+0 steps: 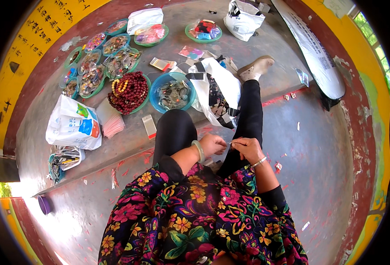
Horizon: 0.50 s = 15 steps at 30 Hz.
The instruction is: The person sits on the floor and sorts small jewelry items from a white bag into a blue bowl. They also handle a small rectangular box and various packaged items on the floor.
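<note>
My left hand, with a pale green bangle at the wrist, is closed in a pinch above my lap. Close beside it, my right hand has its thumb and fingers pressed together; a light bracelet circles that wrist. A small thin thing seems to lie between the fingertips, too small to name. Just beyond the hands, an open white bag holds many small dark and shiny pieces. To its left stands a blue basin with small clear packets and metal-looking pieces in it.
A green-rimmed basin holds dark red and yellow bead strings. Several basins of small goods stand far left. A white plastic bag, pink cards and a tool-filled container lie left. My stretched leg borders the bag; a step edge crosses the floor.
</note>
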Available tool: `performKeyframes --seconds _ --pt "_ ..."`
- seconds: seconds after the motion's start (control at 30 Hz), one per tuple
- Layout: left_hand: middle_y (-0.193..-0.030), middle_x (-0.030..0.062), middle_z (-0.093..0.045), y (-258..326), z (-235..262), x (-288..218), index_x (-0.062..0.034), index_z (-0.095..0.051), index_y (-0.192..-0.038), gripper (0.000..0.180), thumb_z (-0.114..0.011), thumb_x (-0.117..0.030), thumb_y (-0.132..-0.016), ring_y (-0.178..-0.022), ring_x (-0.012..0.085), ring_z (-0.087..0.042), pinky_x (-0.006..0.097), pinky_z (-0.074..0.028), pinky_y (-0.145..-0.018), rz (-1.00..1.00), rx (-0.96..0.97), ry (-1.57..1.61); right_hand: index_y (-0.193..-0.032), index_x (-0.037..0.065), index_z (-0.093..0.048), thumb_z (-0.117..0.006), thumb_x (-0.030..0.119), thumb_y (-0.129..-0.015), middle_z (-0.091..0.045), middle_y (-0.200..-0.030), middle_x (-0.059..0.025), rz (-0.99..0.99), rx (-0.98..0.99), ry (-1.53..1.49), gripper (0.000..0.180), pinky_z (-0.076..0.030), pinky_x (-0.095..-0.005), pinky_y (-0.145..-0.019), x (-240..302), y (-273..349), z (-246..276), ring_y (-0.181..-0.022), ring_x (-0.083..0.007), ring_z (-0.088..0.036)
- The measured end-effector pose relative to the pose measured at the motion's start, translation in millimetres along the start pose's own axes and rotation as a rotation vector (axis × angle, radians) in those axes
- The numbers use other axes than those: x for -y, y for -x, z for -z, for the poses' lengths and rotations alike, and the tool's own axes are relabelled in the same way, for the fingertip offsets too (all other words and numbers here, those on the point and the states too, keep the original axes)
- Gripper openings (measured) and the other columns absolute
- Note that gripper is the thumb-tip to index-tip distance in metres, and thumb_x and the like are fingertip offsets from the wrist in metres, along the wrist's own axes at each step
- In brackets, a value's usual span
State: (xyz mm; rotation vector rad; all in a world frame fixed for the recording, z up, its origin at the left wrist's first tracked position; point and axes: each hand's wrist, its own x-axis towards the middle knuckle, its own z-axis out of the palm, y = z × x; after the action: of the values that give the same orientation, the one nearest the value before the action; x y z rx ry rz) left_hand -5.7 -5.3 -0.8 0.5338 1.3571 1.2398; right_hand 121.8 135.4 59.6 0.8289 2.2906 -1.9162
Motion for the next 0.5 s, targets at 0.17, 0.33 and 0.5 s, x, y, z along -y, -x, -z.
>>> performKeyframes --seconds 0.17,0.33,0.5 --pt "-0.072 0.0059 -0.061 1.6 -3.5 4.3 0.0043 -0.063 -0.088 0.015 -0.058 -0.003 -0.077 -0.062 0.0101 -0.057 0.022 -0.047 -0.059 -0.071 0.033 -0.018 -0.083 -0.004 -0.064 -0.062 0.010 -0.075 -0.058 -0.064 -0.0047 -0.049 0.066 0.070 0.016 -0.034 -0.0200 -0.037 -1.7 3.6 1.1 -0.041 -0.0079 -0.048" --pt "-0.072 0.0047 -0.062 1.0 -3.1 5.0 0.0038 -0.063 -0.091 0.016 -0.058 -0.005 -0.078 -0.063 0.0088 -0.056 0.022 -0.046 -0.060 -0.100 0.034 -0.017 -0.081 -0.003 -0.065 -0.064 0.011 -0.073 -0.057 -0.061 -0.0046 -0.085 0.107 -0.044 0.016 -0.034 -0.0200 -0.036 -4.1 2.2 5.1 -0.041 -0.0084 -0.049" --pt "-0.075 0.0053 -0.063 4.8 -4.6 1.4 0.0025 -0.063 -0.092 0.017 -0.059 -0.006 -0.078 -0.064 0.0088 -0.057 0.022 -0.048 -0.060 -0.075 0.024 0.013 -0.083 -0.004 -0.065 -0.062 0.010 -0.075 -0.057 -0.060 -0.0038 -0.057 0.147 -0.010 0.017 -0.034 -0.0200 -0.036 -6.4 1.9 4.3 -0.041 -0.0078 -0.048"
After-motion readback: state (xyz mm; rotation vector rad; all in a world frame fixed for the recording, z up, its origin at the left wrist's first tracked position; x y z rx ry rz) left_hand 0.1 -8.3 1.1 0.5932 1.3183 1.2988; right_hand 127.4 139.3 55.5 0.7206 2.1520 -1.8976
